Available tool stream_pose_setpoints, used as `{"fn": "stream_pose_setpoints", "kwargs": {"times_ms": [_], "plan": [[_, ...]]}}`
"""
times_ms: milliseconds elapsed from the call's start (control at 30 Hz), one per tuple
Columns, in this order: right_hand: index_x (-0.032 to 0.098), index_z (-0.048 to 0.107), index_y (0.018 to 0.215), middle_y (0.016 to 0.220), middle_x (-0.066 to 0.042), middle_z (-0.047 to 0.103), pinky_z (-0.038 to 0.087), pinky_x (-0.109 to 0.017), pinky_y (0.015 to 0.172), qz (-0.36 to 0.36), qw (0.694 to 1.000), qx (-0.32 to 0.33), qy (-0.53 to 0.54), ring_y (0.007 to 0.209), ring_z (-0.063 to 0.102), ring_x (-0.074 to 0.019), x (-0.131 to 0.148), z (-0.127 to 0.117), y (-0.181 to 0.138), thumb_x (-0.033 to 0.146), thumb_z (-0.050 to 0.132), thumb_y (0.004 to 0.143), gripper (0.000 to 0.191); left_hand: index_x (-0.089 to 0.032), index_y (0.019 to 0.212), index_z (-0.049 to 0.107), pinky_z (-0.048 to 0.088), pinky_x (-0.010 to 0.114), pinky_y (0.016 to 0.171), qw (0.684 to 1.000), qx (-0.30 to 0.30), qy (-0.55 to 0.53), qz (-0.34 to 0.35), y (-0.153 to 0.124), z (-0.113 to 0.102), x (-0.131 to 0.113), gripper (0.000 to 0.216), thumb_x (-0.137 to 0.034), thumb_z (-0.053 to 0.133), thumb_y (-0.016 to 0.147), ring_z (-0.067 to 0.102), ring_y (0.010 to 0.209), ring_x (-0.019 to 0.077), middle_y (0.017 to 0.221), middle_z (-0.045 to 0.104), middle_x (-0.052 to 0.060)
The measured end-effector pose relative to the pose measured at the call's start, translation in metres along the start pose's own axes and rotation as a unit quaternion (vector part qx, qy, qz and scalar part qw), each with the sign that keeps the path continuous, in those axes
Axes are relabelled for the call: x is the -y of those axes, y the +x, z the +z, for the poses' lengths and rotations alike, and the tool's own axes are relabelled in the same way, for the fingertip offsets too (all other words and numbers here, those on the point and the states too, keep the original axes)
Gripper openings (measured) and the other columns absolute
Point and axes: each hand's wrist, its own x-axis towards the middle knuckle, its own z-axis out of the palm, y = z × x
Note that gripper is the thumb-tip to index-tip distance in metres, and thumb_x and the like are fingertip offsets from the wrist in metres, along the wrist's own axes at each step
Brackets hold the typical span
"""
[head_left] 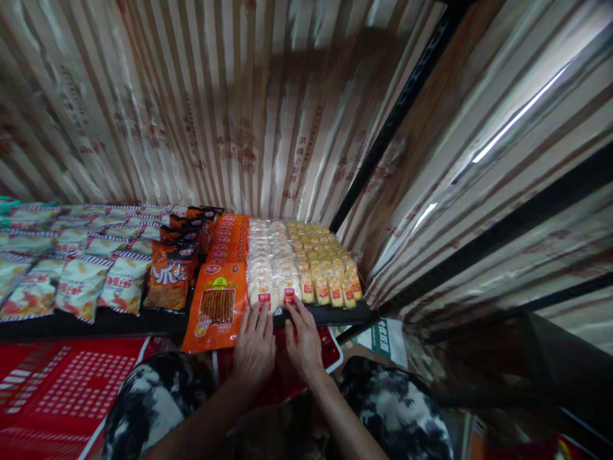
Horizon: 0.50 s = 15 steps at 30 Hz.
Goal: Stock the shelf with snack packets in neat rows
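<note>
Two neighbouring columns of white rice cracker packets [272,255] lie on the dark shelf [163,321], each front packet bearing a red label. My left hand [256,345] rests its extended fingertips at the front packet of the left column. At the front packet of the right column, my right hand [303,338] has its fingers stretched out and slightly spread. Neither hand is wrapped around anything. Just left of my left hand, an orange snack bag [216,306] with brown sticks in its window overhangs the shelf edge. Small yellow packets [325,265] stand to the right of the crackers.
White snack bags [83,284] and dark orange bags [170,275] fill the shelf further left. Red plastic baskets [86,377] sit below the shelf. A black metal post [393,128] rises at the right, before striped sheeting [230,115]. My knees [393,396] are close to the shelf.
</note>
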Motion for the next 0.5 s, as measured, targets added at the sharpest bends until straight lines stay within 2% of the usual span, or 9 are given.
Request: {"fn": "stream_pose_setpoints", "kwargs": {"times_ms": [200, 400, 500], "plan": [[0.013, 0.058, 0.121, 0.13, -0.014, 0.052, 0.042, -0.044, 0.101, -0.032, 0.999, -0.015, -0.007, 0.122, 0.044, -0.0238, -0.017, 0.006, 0.004, 0.014, 0.041, 0.084, 0.041, -0.007, 0.114, 0.061, 0.031, 0.047, 0.108, 1.0, 0.0, -0.01, 0.001, 0.0, 0.001, -0.001, 0.039, -0.021, 0.045, 0.082, 0.042, 0.126, 0.0294, 0.13, 0.053, 0.015], [0.014, 0.058, 0.119, 0.132, -0.014, 0.05, 0.041, -0.043, 0.102, -0.033, 0.999, -0.021, 0.009, 0.124, 0.043, -0.0231, -0.009, 0.0, 0.002, 0.012, 0.039, 0.084, 0.04, -0.008, 0.114, 0.061, 0.031, 0.049, 0.107, 1.0, 0.017, -0.022, 0.001, 0.006, -0.012, -0.001, 0.038, -0.02, 0.046, 0.081, 0.042, 0.125, 0.0302, 0.129, 0.054, 0.015], [0.017, 0.057, 0.117, 0.126, -0.011, 0.054, 0.042, -0.041, 0.1, -0.045, 0.998, -0.035, 0.033, 0.119, 0.047, -0.0204, -0.009, -0.006, -0.006, 0.01, 0.038, 0.084, 0.039, -0.01, 0.11, 0.062, 0.033, 0.049, 0.105, 0.999, -0.002, -0.041, 0.014, 0.003, -0.016, -0.003, 0.033, -0.019, 0.045, 0.082, 0.044, 0.124, 0.0296, 0.129, 0.054, 0.015]]}}
